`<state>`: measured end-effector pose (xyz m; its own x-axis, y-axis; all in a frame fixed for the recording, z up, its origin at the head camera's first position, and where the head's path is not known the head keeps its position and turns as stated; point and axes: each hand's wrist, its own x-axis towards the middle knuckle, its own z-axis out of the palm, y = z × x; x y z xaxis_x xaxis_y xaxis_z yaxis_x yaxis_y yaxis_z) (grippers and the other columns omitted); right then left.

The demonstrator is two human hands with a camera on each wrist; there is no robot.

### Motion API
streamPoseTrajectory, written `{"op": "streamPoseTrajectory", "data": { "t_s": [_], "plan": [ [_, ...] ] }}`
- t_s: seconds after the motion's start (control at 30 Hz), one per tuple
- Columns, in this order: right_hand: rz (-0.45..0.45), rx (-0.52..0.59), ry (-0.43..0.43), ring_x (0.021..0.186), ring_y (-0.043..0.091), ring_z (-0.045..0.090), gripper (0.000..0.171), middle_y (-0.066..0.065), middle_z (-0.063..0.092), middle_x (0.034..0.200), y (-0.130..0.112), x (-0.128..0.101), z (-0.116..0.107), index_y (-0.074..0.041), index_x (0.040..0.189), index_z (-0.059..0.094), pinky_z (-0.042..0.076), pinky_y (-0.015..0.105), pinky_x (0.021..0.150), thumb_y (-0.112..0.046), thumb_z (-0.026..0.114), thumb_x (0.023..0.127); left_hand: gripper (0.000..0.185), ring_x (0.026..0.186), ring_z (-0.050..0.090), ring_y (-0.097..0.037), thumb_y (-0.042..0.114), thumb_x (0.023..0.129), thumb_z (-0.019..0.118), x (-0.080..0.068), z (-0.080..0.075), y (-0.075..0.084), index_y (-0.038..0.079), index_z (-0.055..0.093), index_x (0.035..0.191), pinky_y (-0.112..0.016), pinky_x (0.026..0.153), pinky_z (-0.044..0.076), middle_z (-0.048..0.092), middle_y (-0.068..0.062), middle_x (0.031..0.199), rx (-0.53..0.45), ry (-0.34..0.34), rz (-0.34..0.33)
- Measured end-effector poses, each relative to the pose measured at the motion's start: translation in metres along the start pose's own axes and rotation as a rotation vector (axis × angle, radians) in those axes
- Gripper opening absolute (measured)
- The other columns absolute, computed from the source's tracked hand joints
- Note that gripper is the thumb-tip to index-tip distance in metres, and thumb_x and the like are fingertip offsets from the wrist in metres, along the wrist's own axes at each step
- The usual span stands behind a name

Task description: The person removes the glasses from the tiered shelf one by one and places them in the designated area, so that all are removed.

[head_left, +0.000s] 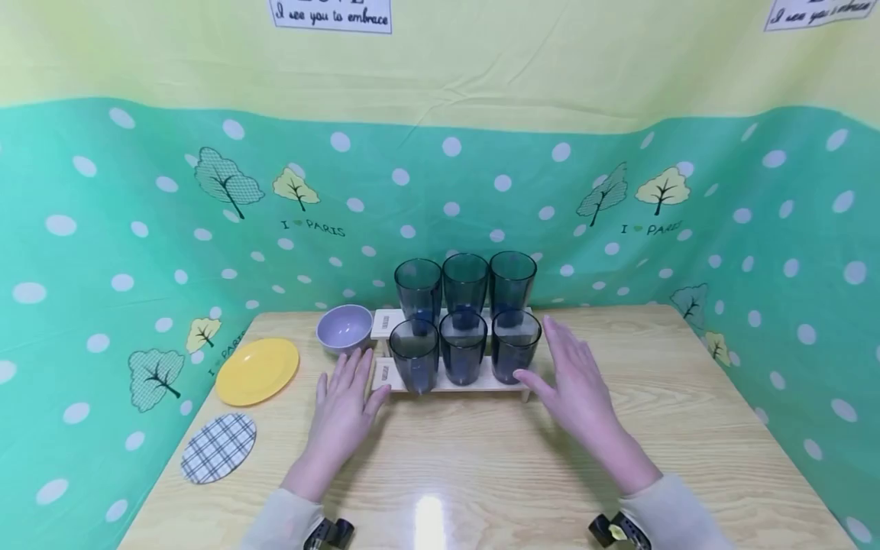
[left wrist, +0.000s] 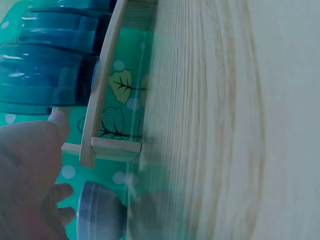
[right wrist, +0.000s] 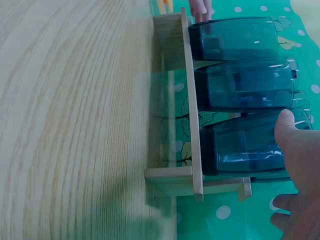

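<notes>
Near the desk (head_left: 687, 428) far edge, both hands, left (head_left: 344, 409) and right (head_left: 577, 382), flank the rack (head_left: 450, 382) of cups (head_left: 462, 347), fingers straight, gripping nothing.

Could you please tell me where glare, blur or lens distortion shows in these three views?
Head view: sharp, with a bright glare patch on the table near its front edge, and the backdrop's edges bow from a wide lens. Left wrist view: the tabletop is smeared and the wooden rack curves. Right wrist view: the near table is blurred, while the blue cups show crisp highlights.
</notes>
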<state>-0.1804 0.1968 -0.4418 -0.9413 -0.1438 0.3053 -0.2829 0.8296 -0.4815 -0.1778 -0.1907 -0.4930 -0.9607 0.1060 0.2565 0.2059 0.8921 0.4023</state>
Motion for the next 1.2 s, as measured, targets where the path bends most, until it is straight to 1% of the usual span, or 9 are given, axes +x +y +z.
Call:
{"op": "streamPoseTrajectory", "data": {
  "t_s": [0.17,0.3,0.43,0.57,0.73,0.83,0.93,1.07,1.2],
  "plan": [
    [0.039,0.072,-0.009,0.165,0.047,0.022,0.107,0.023,0.021,0.181,-0.005,0.001,0.003,-0.023,0.18,0.005,0.016,0.065,0.134,-0.061,0.07,0.104,0.076,0.166,0.019,-0.047,0.045,0.114,0.06,0.001,0.006,-0.003,0.007,0.031,0.174,-0.078,0.129,0.01,0.029,-0.022,0.178,-0.045,0.001,-0.022],
    [0.069,0.119,-0.009,0.163,0.048,0.025,0.107,0.02,0.022,0.181,-0.009,0.003,0.005,-0.027,0.18,0.003,0.026,0.07,0.129,-0.064,0.068,0.104,0.076,0.165,0.02,-0.049,0.043,0.115,0.06,0.003,0.012,-0.005,0.007,0.03,0.174,-0.078,0.129,0.011,0.03,-0.022,0.178,-0.076,0.0,-0.036],
    [0.094,0.164,0.0,0.163,0.047,0.027,0.105,0.017,0.022,0.182,-0.011,0.005,0.007,-0.03,0.179,0.002,0.031,0.073,0.126,-0.065,0.067,0.104,0.076,0.164,0.02,-0.052,0.042,0.114,0.061,0.004,0.016,-0.006,0.006,0.031,0.174,-0.078,0.129,0.011,0.031,-0.024,0.177,-0.114,0.004,-0.045],
    [0.119,0.221,0.003,0.162,0.049,0.028,0.107,0.015,0.02,0.183,-0.013,0.007,0.008,-0.033,0.179,0.002,0.033,0.075,0.124,-0.063,0.071,0.103,0.075,0.163,0.021,-0.054,0.04,0.114,0.061,0.004,0.019,-0.007,0.005,0.031,0.174,-0.078,0.129,0.011,0.032,-0.025,0.176,-0.158,0.003,-0.046],
    [0.144,0.283,0.0,0.162,0.049,0.029,0.108,0.014,0.022,0.182,-0.014,0.01,0.011,-0.035,0.179,0.004,0.032,0.074,0.125,-0.059,0.075,0.102,0.075,0.164,0.02,-0.051,0.041,0.115,0.059,0.005,0.024,-0.008,0.006,0.03,0.174,-0.077,0.129,0.01,0.033,-0.02,0.177,-0.219,-0.015,-0.059],
    [0.156,0.317,0.004,0.161,0.048,0.031,0.108,0.016,0.025,0.181,-0.013,0.012,0.014,-0.034,0.179,0.007,0.031,0.071,0.127,-0.056,0.078,0.101,0.074,0.164,0.021,-0.051,0.042,0.115,0.059,0.005,0.027,-0.008,0.005,0.032,0.174,-0.078,0.129,0.009,0.033,-0.018,0.177,-0.247,-0.017,-0.067],
    [0.167,0.349,0.01,0.16,0.047,0.034,0.107,0.02,0.032,0.178,-0.013,0.014,0.015,-0.032,0.179,0.01,0.031,0.071,0.126,-0.055,0.079,0.1,0.073,0.164,0.021,-0.05,0.043,0.116,0.058,0.004,0.029,-0.008,0.006,0.032,0.173,-0.078,0.129,0.006,0.033,-0.016,0.178,-0.267,-0.024,-0.076],
    [0.177,0.367,0.018,0.16,0.048,0.034,0.106,0.021,0.034,0.176,-0.012,0.015,0.018,-0.033,0.179,0.012,0.032,0.072,0.126,-0.055,0.079,0.1,0.073,0.164,0.023,-0.049,0.043,0.116,0.058,0.002,0.031,-0.007,0.007,0.032,0.173,-0.078,0.129,0.004,0.034,-0.018,0.177,-0.281,-0.027,-0.086],
    [0.178,0.367,0.027,0.161,0.048,0.032,0.105,0.019,0.03,0.178,-0.012,0.016,0.019,-0.034,0.179,0.013,0.032,0.073,0.126,-0.054,0.08,0.1,0.072,0.163,0.026,-0.05,0.04,0.115,0.06,0.002,0.032,-0.006,0.005,0.034,0.173,-0.076,0.13,0.003,0.037,-0.021,0.175,-0.303,-0.015,-0.084]
  ]
}}
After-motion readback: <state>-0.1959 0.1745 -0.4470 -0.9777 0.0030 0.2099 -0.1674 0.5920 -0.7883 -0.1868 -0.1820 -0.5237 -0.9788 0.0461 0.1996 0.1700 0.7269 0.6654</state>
